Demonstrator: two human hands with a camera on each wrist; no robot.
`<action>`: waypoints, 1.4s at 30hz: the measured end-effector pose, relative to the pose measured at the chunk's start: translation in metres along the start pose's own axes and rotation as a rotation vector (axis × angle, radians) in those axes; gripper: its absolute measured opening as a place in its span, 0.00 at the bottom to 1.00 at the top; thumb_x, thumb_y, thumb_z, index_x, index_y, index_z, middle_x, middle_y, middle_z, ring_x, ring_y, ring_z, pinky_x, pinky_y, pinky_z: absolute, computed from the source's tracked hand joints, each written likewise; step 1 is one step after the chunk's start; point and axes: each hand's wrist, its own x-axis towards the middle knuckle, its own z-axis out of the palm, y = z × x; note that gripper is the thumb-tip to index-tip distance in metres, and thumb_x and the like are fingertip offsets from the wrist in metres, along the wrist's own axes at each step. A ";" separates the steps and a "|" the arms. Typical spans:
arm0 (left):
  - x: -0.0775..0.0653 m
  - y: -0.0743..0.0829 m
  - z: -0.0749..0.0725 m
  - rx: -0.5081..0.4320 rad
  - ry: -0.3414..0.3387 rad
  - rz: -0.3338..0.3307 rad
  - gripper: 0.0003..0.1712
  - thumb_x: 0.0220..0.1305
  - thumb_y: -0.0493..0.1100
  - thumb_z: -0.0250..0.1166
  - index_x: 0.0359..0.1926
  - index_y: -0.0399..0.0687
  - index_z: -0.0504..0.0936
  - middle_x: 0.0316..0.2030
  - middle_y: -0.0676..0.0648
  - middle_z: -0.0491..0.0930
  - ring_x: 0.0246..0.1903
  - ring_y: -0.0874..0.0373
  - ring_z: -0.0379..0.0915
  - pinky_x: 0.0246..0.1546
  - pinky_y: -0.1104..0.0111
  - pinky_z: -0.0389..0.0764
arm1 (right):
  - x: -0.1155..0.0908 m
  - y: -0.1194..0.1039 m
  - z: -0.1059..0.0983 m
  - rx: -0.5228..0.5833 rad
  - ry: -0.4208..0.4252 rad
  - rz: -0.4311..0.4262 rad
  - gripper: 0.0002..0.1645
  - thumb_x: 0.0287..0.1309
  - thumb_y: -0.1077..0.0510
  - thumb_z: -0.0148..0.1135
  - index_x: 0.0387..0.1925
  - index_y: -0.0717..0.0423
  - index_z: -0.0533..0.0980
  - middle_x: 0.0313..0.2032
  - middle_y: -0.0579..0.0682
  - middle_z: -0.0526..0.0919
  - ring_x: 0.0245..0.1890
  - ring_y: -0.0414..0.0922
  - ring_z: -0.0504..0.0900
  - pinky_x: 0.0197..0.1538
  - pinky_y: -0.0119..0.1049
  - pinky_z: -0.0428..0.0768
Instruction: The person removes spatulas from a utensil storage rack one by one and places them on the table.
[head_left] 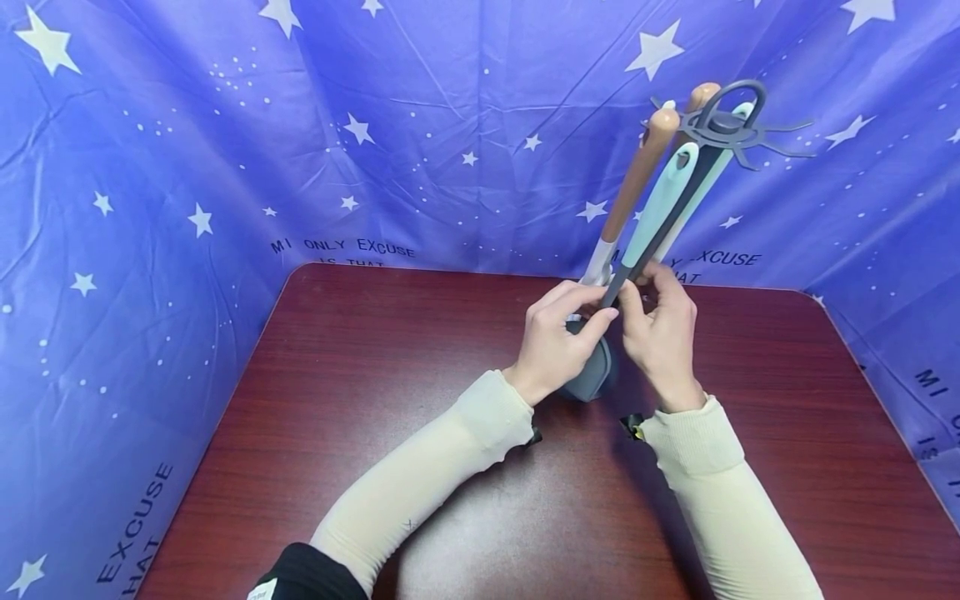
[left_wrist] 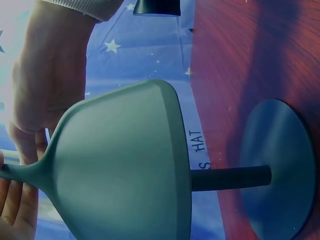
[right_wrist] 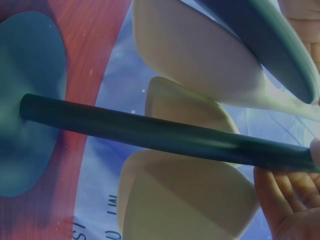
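Left hand (head_left: 562, 333): pinches mint-handled, dark-grey flat spatula (left_wrist: 120, 165)
Right hand (head_left: 663, 329): grips dark round-based utensil stand (head_left: 726, 125) by its pole (right_wrist: 165, 136)
Red-brown wooden counter (head_left: 375, 375): beneath both

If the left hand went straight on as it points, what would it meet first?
Past the turquoise-handled utensil it pinches, the left hand would likely meet the right hand first, though the stand's pole is close and depth unclear.

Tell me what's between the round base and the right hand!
The pole does: it runs from the base to the right hand, shown in the right wrist view.
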 end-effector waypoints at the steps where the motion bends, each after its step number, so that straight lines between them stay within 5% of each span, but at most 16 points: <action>1: 0.000 0.000 0.000 0.001 0.000 0.002 0.13 0.56 0.33 0.70 0.43 0.34 0.83 0.32 0.44 0.81 0.33 0.60 0.78 0.36 0.73 0.81 | 0.000 0.000 0.000 -0.001 0.000 0.000 0.14 0.60 0.55 0.64 0.37 0.63 0.77 0.29 0.51 0.79 0.28 0.29 0.75 0.35 0.19 0.71; 15: 0.004 0.007 -0.003 0.007 0.016 0.032 0.11 0.57 0.33 0.68 0.42 0.34 0.84 0.33 0.44 0.82 0.34 0.62 0.78 0.38 0.75 0.80 | 0.000 0.000 0.001 0.007 0.002 0.029 0.11 0.59 0.58 0.61 0.37 0.63 0.78 0.30 0.50 0.79 0.30 0.28 0.76 0.35 0.19 0.72; 29: -0.009 0.010 -0.024 0.003 0.067 0.039 0.10 0.55 0.33 0.70 0.40 0.35 0.84 0.32 0.44 0.82 0.34 0.62 0.78 0.39 0.74 0.80 | -0.001 0.000 0.000 0.013 0.001 0.025 0.13 0.59 0.57 0.65 0.40 0.64 0.78 0.29 0.50 0.78 0.27 0.28 0.75 0.30 0.20 0.71; 42: -0.044 0.006 -0.061 0.037 0.097 -0.102 0.10 0.51 0.29 0.71 0.38 0.33 0.85 0.27 0.42 0.82 0.29 0.55 0.81 0.35 0.72 0.83 | -0.001 0.002 0.001 0.008 0.001 0.025 0.13 0.58 0.58 0.63 0.38 0.66 0.77 0.29 0.50 0.77 0.27 0.29 0.74 0.31 0.21 0.71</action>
